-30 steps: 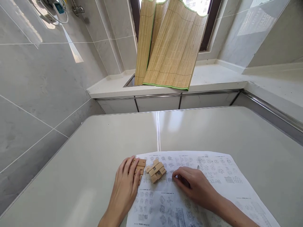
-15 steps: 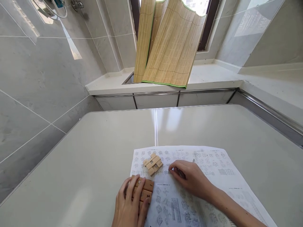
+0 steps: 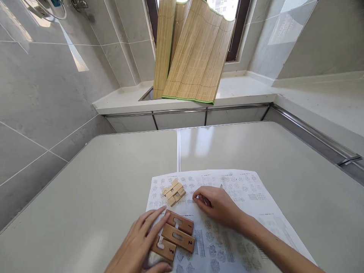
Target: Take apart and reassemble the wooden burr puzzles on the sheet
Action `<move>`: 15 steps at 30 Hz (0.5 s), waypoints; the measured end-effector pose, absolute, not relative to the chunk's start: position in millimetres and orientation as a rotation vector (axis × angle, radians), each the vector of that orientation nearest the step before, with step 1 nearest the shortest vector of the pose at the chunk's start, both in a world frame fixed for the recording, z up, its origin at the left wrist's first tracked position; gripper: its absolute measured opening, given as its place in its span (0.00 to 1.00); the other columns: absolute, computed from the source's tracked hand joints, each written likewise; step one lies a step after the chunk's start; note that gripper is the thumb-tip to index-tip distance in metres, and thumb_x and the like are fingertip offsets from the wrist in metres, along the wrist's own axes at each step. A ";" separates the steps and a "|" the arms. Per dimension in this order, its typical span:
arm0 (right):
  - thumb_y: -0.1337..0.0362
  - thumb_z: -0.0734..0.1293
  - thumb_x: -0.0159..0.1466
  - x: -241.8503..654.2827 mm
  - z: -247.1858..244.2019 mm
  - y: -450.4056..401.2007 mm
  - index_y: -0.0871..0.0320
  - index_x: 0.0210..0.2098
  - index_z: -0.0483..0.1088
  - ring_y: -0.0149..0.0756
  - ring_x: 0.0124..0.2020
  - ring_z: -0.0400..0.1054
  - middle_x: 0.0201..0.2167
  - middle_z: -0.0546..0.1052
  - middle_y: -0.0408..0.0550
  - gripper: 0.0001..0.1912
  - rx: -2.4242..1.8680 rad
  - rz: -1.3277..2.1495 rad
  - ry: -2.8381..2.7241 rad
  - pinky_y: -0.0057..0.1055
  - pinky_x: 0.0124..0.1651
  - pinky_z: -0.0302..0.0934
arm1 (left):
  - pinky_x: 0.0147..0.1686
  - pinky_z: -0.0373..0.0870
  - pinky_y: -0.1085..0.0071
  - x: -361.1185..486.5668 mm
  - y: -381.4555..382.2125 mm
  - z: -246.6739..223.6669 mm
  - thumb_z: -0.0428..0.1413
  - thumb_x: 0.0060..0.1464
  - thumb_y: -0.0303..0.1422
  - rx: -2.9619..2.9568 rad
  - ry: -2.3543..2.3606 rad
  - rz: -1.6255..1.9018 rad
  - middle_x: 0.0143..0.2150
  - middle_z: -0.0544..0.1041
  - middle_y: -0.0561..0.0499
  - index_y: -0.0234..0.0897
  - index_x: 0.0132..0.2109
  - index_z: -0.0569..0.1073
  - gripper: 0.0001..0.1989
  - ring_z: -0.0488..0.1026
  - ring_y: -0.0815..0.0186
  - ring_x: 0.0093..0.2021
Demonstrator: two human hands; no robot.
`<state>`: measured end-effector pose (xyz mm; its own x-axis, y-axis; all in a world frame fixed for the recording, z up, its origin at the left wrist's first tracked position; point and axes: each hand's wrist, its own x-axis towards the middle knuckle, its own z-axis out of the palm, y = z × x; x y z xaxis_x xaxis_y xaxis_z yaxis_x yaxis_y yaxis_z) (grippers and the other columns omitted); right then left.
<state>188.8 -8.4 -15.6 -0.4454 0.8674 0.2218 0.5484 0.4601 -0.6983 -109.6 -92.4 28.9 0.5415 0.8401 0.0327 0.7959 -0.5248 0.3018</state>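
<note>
Left hand (image 3: 139, 239): open, fingers spread, index fingertip at the near-left end of plate 1 (image 3: 183, 226). Plate 3 (image 3: 166, 251) lies between its index finger and thumb; plate 2 (image 3: 184, 241) lies just right. Change: the plates, previously covered by this hand, are now exposed; all three numerals can be read. Block assembly (image 3: 173, 195) lies beyond the plates, between both hands. Right hand (image 3: 214, 203): fingers curled, resting over the printed sheet (image 3: 264, 204); any grip cannot be determined.

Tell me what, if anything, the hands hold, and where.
Left hand touches block 1 at its left end, not clearly gripping. Right hand is curled beside a thin tip; hold cannot be told.
</note>
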 end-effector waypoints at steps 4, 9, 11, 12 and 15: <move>0.71 0.63 0.67 189.0 -15.8 -7.3 0.54 0.38 0.73 0.32 0.28 0.67 0.26 0.75 0.41 0.08 -1.175 0.730 -2.147 0.28 0.32 0.55 | 0.50 0.80 0.62 -125.3 -84.2 36.1 0.63 0.58 0.45 2.507 1.377 0.298 0.68 0.68 0.45 0.56 0.72 0.55 0.40 0.75 0.50 0.59; 0.71 0.63 0.67 189.7 -17.1 -6.8 0.54 0.38 0.73 0.33 0.29 0.68 0.28 0.76 0.41 0.08 -1.186 0.728 -2.150 0.28 0.33 0.55 | 0.46 0.80 0.73 -111.3 -82.8 31.1 0.60 0.62 0.39 2.407 1.334 0.347 0.65 0.69 0.48 0.57 0.69 0.60 0.31 0.78 0.57 0.55; 0.70 0.63 0.67 190.0 -18.2 -7.1 0.54 0.38 0.73 0.33 0.31 0.69 0.29 0.77 0.41 0.08 -1.187 0.741 -2.147 0.28 0.34 0.56 | 0.48 0.79 0.73 -99.7 -84.2 31.0 0.60 0.63 0.38 2.389 1.337 0.356 0.65 0.69 0.48 0.56 0.68 0.62 0.29 0.77 0.58 0.56; 0.70 0.64 0.67 190.0 -18.7 -7.2 0.54 0.38 0.73 0.33 0.31 0.70 0.30 0.77 0.41 0.07 -1.189 0.746 -2.144 0.28 0.35 0.56 | 0.48 0.79 0.73 -94.0 -85.0 30.8 0.59 0.63 0.38 2.388 1.332 0.364 0.64 0.69 0.48 0.56 0.67 0.63 0.28 0.77 0.58 0.55; 0.70 0.64 0.67 189.9 -18.3 -7.2 0.54 0.38 0.73 0.32 0.30 0.69 0.28 0.77 0.40 0.07 -1.197 0.750 -2.142 0.28 0.35 0.56 | 0.43 0.80 0.73 -82.2 -86.2 28.8 0.56 0.66 0.38 2.435 1.294 0.407 0.62 0.71 0.47 0.54 0.66 0.65 0.23 0.79 0.60 0.50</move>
